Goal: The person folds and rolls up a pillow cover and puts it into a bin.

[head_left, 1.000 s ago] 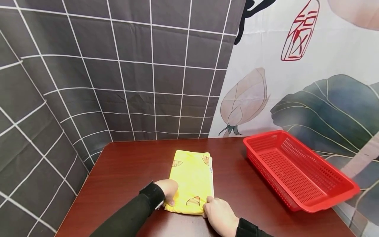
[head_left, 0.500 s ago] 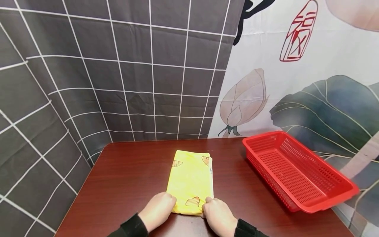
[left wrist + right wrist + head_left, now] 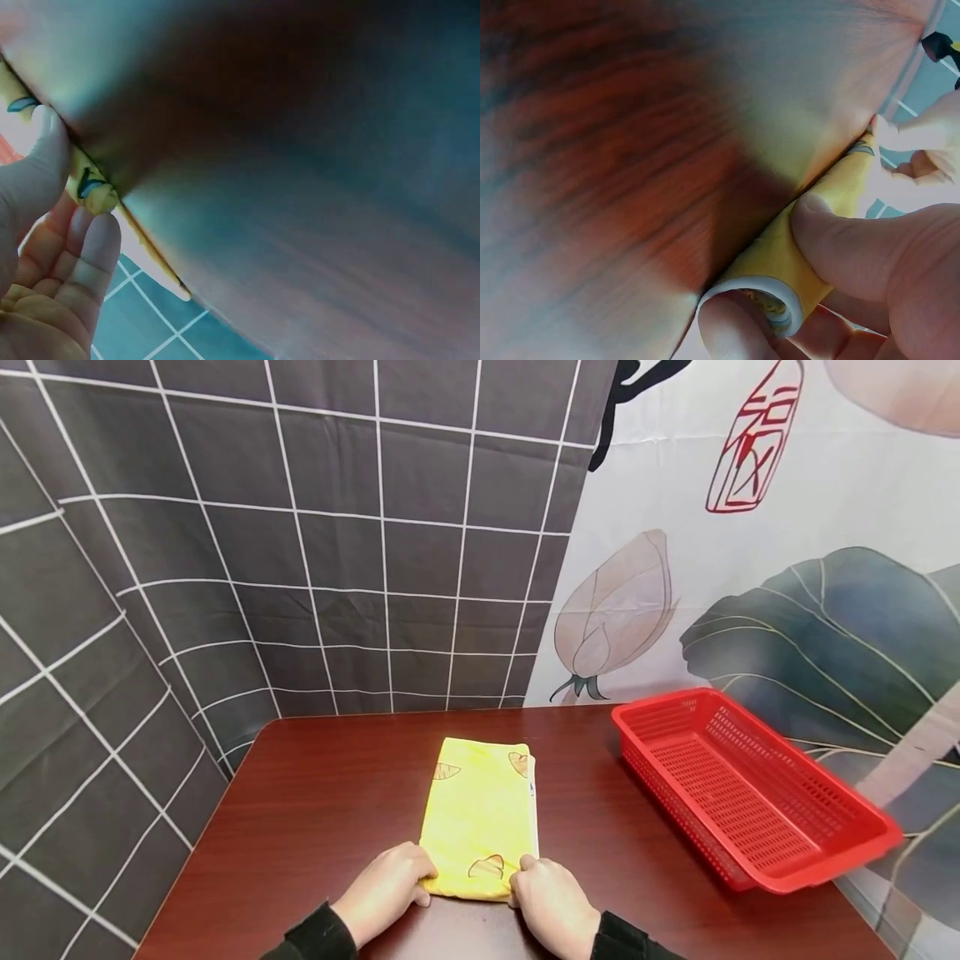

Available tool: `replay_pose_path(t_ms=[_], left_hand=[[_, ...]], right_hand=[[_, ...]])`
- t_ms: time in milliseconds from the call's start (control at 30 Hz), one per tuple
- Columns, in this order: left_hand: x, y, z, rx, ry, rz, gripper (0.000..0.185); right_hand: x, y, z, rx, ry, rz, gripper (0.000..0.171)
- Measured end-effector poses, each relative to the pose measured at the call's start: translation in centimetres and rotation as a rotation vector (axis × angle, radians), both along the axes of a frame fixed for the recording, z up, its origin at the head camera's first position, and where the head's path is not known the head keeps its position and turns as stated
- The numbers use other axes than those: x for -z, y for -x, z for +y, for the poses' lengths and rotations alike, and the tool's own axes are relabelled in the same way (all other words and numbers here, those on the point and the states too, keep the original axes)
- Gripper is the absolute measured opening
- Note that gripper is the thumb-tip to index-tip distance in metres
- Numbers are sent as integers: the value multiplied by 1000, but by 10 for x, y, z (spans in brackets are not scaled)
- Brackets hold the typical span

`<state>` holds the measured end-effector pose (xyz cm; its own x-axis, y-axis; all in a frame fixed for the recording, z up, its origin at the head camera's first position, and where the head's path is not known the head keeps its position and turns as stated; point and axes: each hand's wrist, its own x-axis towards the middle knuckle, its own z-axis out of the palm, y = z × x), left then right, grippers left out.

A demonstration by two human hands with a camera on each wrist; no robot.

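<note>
A folded yellow cloth [image 3: 480, 810] with brown leaf-like or bread-like prints lies flat on the brown table [image 3: 337, 793], its white underside showing along the right edge. My left hand [image 3: 390, 887] pinches the near left corner; in the left wrist view its thumb [image 3: 51, 139] lies on the cloth's rounded edge [image 3: 94, 184], fingers below the end. At the near right corner my right hand [image 3: 555, 906] grips the cloth. The right wrist view shows the right thumb [image 3: 832, 232] pressed on the yellow fold [image 3: 780, 270], with a fingertip at its white-rimmed open end.
A red perforated plastic basket [image 3: 757, 793] stands on the table to the right. Behind and left hangs a grey sheet [image 3: 330, 552] with white grid lines. A white backdrop [image 3: 622, 485] with lotus prints hangs at the back right.
My left hand has drawn back from the cloth's left side and come round to its near left corner. The right hand stays at the near right corner. The cloth has hardly moved.
</note>
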<state>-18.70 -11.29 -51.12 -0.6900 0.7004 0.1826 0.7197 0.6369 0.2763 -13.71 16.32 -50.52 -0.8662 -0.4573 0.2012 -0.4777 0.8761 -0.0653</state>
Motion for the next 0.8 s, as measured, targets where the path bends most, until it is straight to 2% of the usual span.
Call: replay_pose_path(t_ms=[200,333,433,533,633,800], left_hand=[[-1,2,4,33,61,100,14],[0,0,7,60,111,239,15],[2,1,8,95,141,375,14],[5,3,9,106,158,455,14],[6,5,9,86,161,434,16],[2,14,13,16,162,296,22]], right_hand=[[1,-2,0,6,-2,10,17],[2,-2,1,10,0,36,18],[1,-2,1,13,3,19,17],[-2,-2,2,12,-3,-21,18],[-4,-1,4,9,-2,-60,20],[-5,-1,4,15,16,-88,20]])
